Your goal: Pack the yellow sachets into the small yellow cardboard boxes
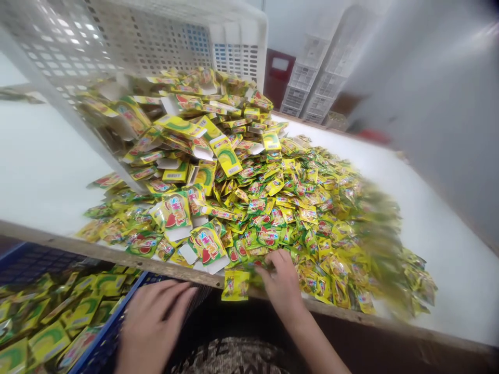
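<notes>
While stretched up and leftward from the lower right, with bare forearm slanted and fingers bent, touching the front of the packet heap with the right hand. Held apart at thumb and forefinger, with fingertips low among the packets; cannot tell whether pinching one. Just left of that thumb, note a single yellow packet, overhanging the near edge of the white table. Beside the rim of the blue crate, holding the left hand palm down, with fingers pointed rightward; too blurred to tell whether spread or closed on anything. Beyond both hands, note printed boxes, some with flaps open, strewn from the tipped white basket down onto the packets. Inside the crate, note more yellow boxes.
</notes>
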`<state>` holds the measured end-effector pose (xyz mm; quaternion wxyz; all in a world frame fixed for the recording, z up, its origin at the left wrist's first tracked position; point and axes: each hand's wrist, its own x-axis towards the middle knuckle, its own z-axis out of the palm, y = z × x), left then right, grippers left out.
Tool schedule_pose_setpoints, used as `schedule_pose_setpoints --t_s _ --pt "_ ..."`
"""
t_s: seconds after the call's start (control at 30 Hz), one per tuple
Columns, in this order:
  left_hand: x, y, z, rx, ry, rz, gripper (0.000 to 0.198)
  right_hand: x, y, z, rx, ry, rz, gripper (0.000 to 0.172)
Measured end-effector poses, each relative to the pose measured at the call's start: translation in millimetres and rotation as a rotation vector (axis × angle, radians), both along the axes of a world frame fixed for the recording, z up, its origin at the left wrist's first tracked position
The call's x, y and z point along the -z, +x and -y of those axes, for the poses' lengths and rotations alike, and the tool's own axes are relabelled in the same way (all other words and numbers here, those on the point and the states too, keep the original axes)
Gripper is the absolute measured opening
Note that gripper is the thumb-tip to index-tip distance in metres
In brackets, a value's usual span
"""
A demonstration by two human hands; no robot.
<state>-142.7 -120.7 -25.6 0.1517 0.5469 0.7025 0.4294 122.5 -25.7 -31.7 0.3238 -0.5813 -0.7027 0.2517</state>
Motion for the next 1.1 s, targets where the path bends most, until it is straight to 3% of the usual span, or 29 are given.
schedule_pose_setpoints --t_s 0.1,0.17,0.27,0.37,0.43,0.57,0.63,0.7,0.8,0.87,0.97,1.1 --pt "9.5 55 -29 0.179 -0.082 -0.228 0.022 -9.6 10 -1 0.071 -0.086 -0.228 0.016" --pt "9.8 76 -40 0.23 -0.14 -0.172 0.021 -17.9 12 3 0.011 -0.208 -0.395 0.016" --pt "2.2 81 -44 0.274 -0.287 0.165 0.019 -24.1 3 12 -0.15 -0.402 -0.561 0.014" --pt "-11.2 76 -39 0.362 -0.41 0.551 0.018 -22.0 -10 19 -0.134 -0.476 -0.601 0.011" --pt "-19.4 78 -35 0.325 -0.43 0.723 0.021 -20.3 -14 20 -0.108 -0.476 -0.59 0.011" --pt "-24.4 90 -29 0.183 -0.445 0.874 0.026 -22.3 -13 20 -0.113 -0.46 -0.594 0.015" --pt "-20.7 94 -27 0.188 -0.415 0.86 0.024 -23.9 -13 20 -0.06 -0.43 -0.613 0.032" --pt "-15.3 89 -27 0.214 -0.356 0.752 0.021 -24.0 -14 21 -0.046 -0.463 -0.635 0.04" --pt "-10.6 63 -36 0.367 -0.146 0.309 0.022 -20.3 -17 19 -0.129 -0.593 -0.683 0.025" --pt "-12.1 37 -51 0.463 -0.012 -0.116 0.042 -15.7 -17 15 -0.109 -0.51 -0.631 0.024" --pt "-19.8 4 -80 0.532 -0.006 -0.631 0.066 -8.4 -12 8 -0.02 -0.298 -0.464 0.018" --pt "-36.5 -10 -105 0.635 -0.011 -0.857 0.057 -10.6 -2 3 -0.003 -0.24 -0.475 0.018"
